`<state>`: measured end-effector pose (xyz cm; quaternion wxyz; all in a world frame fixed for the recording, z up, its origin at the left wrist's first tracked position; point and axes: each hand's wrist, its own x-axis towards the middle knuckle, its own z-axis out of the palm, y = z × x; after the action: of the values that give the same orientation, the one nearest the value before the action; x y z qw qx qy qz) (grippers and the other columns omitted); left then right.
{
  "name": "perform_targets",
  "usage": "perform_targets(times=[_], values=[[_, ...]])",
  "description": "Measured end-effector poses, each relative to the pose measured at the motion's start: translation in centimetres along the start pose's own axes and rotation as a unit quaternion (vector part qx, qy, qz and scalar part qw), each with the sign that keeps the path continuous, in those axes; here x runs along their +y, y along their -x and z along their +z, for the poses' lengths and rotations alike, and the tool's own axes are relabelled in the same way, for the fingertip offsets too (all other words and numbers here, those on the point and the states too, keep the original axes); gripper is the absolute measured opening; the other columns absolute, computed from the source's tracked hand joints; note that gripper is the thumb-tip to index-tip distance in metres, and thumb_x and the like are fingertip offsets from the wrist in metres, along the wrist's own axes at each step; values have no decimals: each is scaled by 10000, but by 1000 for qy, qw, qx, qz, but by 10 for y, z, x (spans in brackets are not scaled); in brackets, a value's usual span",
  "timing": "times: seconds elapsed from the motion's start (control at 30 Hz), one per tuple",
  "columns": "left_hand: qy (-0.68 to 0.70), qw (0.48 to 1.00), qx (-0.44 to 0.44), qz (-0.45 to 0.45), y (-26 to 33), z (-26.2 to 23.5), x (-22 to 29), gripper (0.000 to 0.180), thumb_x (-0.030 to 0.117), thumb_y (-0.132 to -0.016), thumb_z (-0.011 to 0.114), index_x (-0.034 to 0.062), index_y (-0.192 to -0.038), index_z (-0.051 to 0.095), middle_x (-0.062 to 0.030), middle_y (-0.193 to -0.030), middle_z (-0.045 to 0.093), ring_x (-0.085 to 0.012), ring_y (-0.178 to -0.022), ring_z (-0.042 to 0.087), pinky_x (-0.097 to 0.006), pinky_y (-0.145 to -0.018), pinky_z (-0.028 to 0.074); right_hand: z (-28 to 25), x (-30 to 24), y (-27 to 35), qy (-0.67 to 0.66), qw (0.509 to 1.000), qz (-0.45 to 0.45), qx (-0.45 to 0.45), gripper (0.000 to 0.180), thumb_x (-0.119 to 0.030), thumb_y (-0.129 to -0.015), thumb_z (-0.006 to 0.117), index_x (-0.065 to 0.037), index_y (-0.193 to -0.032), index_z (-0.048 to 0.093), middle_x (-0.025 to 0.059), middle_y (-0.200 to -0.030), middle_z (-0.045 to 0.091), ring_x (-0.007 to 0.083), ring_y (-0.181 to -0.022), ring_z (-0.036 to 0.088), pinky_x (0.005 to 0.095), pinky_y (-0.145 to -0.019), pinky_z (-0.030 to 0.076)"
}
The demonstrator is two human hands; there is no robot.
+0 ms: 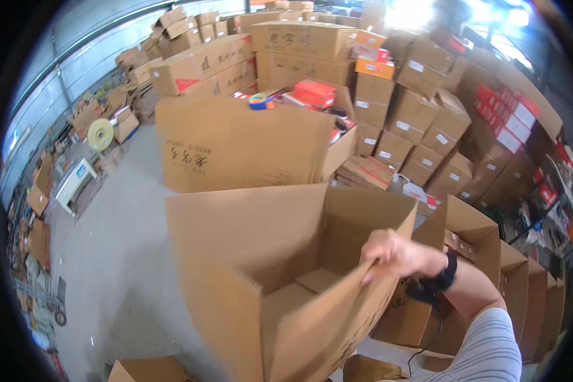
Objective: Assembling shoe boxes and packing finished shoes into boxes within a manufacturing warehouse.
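Observation:
A large cardboard box (pixel 213 280) stands in front of me with its top flaps up and its inside showing bare brown board. My right hand (pixel 388 253) is closed over the upper edge of its near right side, fingers wrapped round the board. A black band (pixel 447 270) circles that wrist, and a thin dark cord hangs beneath it. My left hand is out of the picture. Just beyond the box stands another big carton (pixel 235 143), packed with red boxes (pixel 314 93) and a roll of coloured tape (pixel 261 102).
Stacked cartons (pixel 426 63) rise at the back and right. Several open cartons (pixel 474 223) line up along my right side. A cardboard piece (pixel 153 369) lies at the lower left. Grey floor (pixel 118 254) stretches along the left, with a white frame-like object (pixel 76 181) farther off.

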<state>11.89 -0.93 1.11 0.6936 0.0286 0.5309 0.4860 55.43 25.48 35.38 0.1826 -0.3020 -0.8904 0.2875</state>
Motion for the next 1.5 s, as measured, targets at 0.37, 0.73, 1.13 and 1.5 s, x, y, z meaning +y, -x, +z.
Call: perform_targets(times=[0.37,0.73,1.13,1.5], values=[[91,988,-112,56,89,261,-48,540,511,-986,369,81,-1282,508,-63,-1192,592,-228,-1106,544,-415,-865,464,-62,127,221,194,815,235,492,485,-112,-728,744,-69,-1187,592,146,-1225,568,311,-1165,510,394,-1005,391],[-194,903,-83,375,84,489,-52,464,-17,-880,590,27,-1314,434,-114,-1181,548,-162,-1103,540,-315,-950,452,-20,128,365,276,834,374,297,539,-299,-797,705,-113,-1279,550,158,-1350,489,302,-1247,461,484,-1015,337],[-559,581,-390,445,109,641,-40,817,-18,-777,691,136,-1469,286,-147,-877,679,-277,-836,680,-326,-742,519,-49,40,273,139,857,162,468,194,-104,-697,761,-79,-884,713,32,-853,675,215,-784,609,339,-708,466],[-557,605,-399,407,-51,654,92,742,-64,-740,639,170,-1412,430,-182,-1110,657,-317,-1018,654,-368,-887,516,-78,134,209,-325,662,243,631,118,-109,-990,499,-27,-993,583,74,-851,656,109,-749,612,244,-674,491]])
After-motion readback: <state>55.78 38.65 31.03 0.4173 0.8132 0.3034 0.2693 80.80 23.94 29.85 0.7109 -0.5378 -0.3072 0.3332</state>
